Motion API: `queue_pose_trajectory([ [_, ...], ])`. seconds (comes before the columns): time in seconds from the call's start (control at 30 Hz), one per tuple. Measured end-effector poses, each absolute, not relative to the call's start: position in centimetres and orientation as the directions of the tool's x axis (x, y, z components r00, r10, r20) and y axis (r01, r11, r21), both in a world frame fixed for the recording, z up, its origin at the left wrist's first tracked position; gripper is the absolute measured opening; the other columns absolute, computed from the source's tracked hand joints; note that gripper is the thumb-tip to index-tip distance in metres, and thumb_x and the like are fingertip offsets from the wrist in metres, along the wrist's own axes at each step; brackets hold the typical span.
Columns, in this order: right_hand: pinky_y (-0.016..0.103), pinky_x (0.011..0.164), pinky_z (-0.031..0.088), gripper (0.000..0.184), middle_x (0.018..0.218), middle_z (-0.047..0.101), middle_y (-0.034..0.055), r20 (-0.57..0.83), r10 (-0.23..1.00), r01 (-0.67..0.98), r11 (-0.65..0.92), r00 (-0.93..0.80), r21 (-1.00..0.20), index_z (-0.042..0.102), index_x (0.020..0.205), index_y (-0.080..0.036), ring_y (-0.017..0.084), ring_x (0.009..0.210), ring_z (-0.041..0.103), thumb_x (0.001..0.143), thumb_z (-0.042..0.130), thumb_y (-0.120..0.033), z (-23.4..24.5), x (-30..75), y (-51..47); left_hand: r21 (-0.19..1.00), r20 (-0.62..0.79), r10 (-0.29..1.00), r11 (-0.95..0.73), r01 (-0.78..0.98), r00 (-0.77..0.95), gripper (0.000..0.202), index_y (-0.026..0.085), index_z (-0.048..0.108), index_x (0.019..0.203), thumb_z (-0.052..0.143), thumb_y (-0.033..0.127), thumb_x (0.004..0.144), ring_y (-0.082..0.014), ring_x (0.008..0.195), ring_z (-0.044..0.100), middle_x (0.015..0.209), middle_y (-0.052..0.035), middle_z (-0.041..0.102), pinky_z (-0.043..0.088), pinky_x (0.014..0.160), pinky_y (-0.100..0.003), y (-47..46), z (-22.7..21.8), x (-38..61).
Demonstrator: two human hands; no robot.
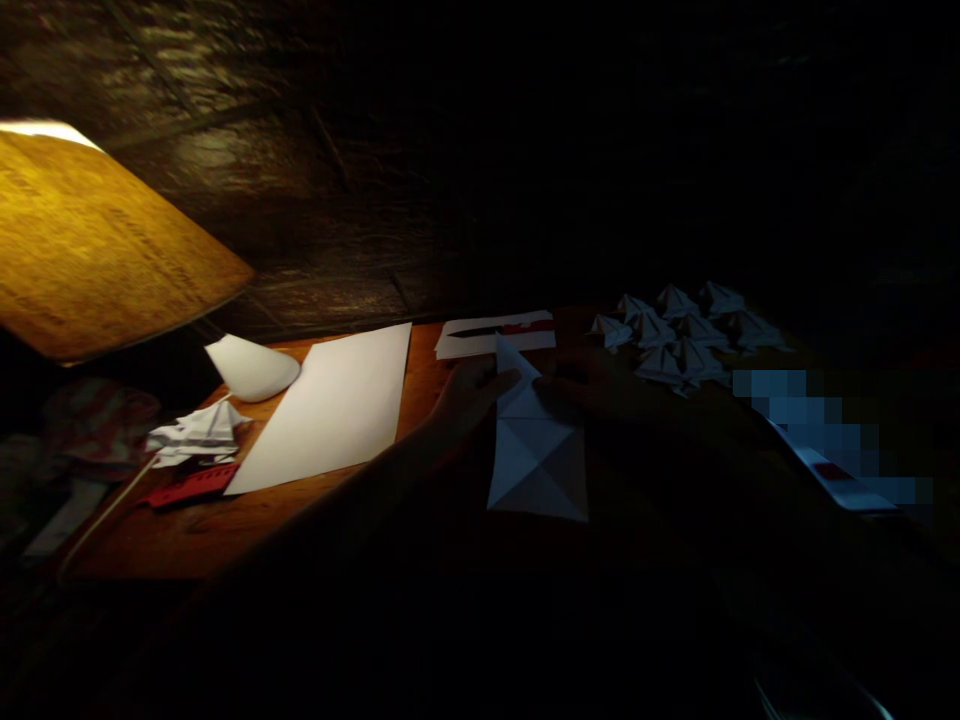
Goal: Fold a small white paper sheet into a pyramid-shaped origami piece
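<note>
A creased white sheet of paper lies on the wooden table, its far corner folded up. My left hand pinches that far part from the left, fingers closed on the paper. From the right, my right hand rests on the same top part; it is very dark and its fingers are hard to make out. Both forearms run back toward me in shadow.
A flat white sheet lies at left, beside a curled white piece, crumpled paper and a red strip. Several folded paper shapes sit at the back right. A lampshade hangs at the left. Another paper lies behind.
</note>
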State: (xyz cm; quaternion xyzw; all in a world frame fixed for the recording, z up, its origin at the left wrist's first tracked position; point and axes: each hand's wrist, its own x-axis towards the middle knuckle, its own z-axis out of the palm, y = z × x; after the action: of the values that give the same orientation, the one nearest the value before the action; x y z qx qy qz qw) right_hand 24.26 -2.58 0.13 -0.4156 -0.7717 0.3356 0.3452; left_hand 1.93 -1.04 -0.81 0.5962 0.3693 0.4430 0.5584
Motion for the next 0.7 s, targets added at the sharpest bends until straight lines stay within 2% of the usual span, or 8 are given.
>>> queue_pose_trajectory([
  [0.07,0.031,0.064,0.041,0.031,0.078,0.067,0.0037,0.266,0.872,0.406,0.436,-0.411,-0.803,0.064,0.078,-0.019,0.017,0.071,0.058,0.092,0.064,-0.047,0.1,24.2,-2.6,0.995,0.091,0.923,-0.095,-0.008,0.375,0.030,0.015,0.074,0.079,0.087,0.042,0.074,-0.0162,0.068,0.065,0.074,-0.0040,0.072,0.048,0.063,-0.028,-1.4,-0.8,2.1],
  [0.27,0.028,0.059,0.038,0.029,0.070,0.059,-0.0011,0.245,0.839,0.304,0.425,-0.486,-0.852,0.059,0.072,-0.020,0.013,0.063,0.052,0.090,0.066,-0.042,-0.1,24.0,-2.9,0.999,0.047,0.923,-0.042,-0.022,0.382,0.036,0.016,0.068,0.071,0.083,0.048,0.078,-0.0121,0.057,0.056,0.065,-0.0006,0.064,0.042,0.056,-0.026,-1.9,-0.5,2.4],
  [0.43,0.026,0.056,0.037,0.031,0.069,0.061,-0.0008,0.195,0.827,0.301,0.396,-0.527,-0.867,0.064,0.076,-0.018,0.012,0.060,0.051,0.089,0.068,-0.046,0.2,23.6,-3.4,0.991,0.131,0.943,-0.128,-0.033,0.306,0.035,0.017,0.064,0.065,0.083,0.044,0.077,-0.0099,0.056,0.051,0.061,0.0013,0.058,0.039,0.054,-0.024,-1.6,-0.3,2.3],
  [0.53,0.027,0.056,0.038,0.034,0.071,0.063,0.0006,0.170,0.825,0.328,0.391,-0.539,-0.860,0.066,0.079,-0.017,0.013,0.061,0.053,0.091,0.065,-0.049,0.2,23.7,-3.4,0.991,0.122,0.955,-0.101,-0.093,0.270,0.034,0.017,0.063,0.064,0.082,0.042,0.076,-0.0103,0.055,0.052,0.060,0.0015,0.056,0.041,0.054,-0.024,-1.5,-0.2,2.1],
  [0.7,0.028,0.058,0.037,0.042,0.069,0.061,0.0000,0.149,0.791,0.340,0.414,-0.593,-0.844,0.063,0.072,-0.018,0.014,0.063,0.052,0.095,0.061,-0.054,-0.1,24.1,-3.0,0.965,0.185,0.979,-0.164,-0.203,0.088,0.033,0.017,0.063,0.062,0.083,0.040,0.074,-0.0105,0.054,0.052,0.060,0.0008,0.058,0.040,0.052,-0.024,-1.2,0.4,1.8],
])
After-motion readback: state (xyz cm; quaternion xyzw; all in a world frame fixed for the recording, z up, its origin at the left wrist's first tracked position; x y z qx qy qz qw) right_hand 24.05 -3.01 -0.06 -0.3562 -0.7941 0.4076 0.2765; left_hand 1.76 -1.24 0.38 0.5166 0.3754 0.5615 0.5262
